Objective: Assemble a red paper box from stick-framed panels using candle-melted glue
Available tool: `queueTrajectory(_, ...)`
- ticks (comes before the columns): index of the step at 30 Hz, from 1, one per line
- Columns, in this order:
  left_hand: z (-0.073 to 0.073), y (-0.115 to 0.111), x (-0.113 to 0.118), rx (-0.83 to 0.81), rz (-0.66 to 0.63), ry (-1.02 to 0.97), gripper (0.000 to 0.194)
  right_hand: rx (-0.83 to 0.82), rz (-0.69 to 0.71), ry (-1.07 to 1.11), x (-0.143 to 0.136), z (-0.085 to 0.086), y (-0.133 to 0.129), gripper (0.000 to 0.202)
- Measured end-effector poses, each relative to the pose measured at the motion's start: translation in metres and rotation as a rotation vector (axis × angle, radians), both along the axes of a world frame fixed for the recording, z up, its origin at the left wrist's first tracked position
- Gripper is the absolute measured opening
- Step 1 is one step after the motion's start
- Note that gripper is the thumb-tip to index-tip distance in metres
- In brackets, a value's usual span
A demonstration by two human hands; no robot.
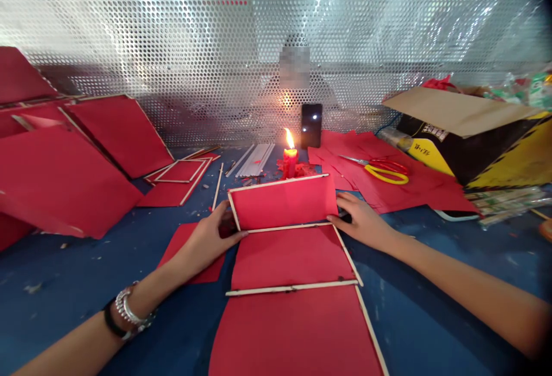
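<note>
In front of me lies a long red paper panel (pixel 288 258) edged and crossed with thin pale sticks. Its far section (pixel 284 203) is folded up and stands tilted towards a lit red candle (pixel 290 160). My left hand (pixel 218 229) pinches the left edge of the raised section, thumb at the lower fold. At the opposite edge, my right hand (pixel 351 218) grips the section's right side between thumb and fingers. Part of the fingers of both hands is hidden behind the paper. A loose red sheet (pixel 194 255) lies under my left forearm.
Red stick-framed panels (pixel 116 134) lean at the left. Behind the candle stand a black phone (pixel 311 126) and a perforated metal screen (pixel 194 37). Scissors (pixel 386 172) rest on red paper (pixel 414 192) at the right, beside a black and yellow box (pixel 470 146). White strips (pixel 256 160) lie left of the candle.
</note>
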State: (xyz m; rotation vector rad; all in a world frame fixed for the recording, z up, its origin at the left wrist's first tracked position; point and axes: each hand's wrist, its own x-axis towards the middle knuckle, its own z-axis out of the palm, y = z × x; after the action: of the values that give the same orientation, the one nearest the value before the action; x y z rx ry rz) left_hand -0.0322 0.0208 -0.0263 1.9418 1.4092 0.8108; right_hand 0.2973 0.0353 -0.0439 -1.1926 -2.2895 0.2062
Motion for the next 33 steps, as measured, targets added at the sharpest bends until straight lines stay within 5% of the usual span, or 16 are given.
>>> queueTrajectory(11,-0.003,0.002,-0.003,0.117,0.165,0.086,0.048,-0.004,-0.033,0.06,-0.002,0.004,-0.002,0.015)
queueTrajectory(19,0.003,0.003,-0.003,-0.062,0.148,-0.144,0.044,0.112,-0.179,0.192,0.001,-0.001,-0.004,0.022)
queueTrajectory(27,0.002,0.006,-0.003,-0.197,0.165,-0.327,0.053,0.283,-0.11,0.265,0.002,0.006,-0.011,0.019)
queueTrajectory(30,0.004,0.005,0.001,-0.189,0.209,-0.389,0.045,0.385,-0.093,0.215,0.002,0.014,-0.013,0.019)
queueTrajectory(33,0.004,0.004,0.004,-0.18,0.218,-0.44,0.038,0.544,-0.171,0.164,-0.003,0.039,-0.013,0.018)
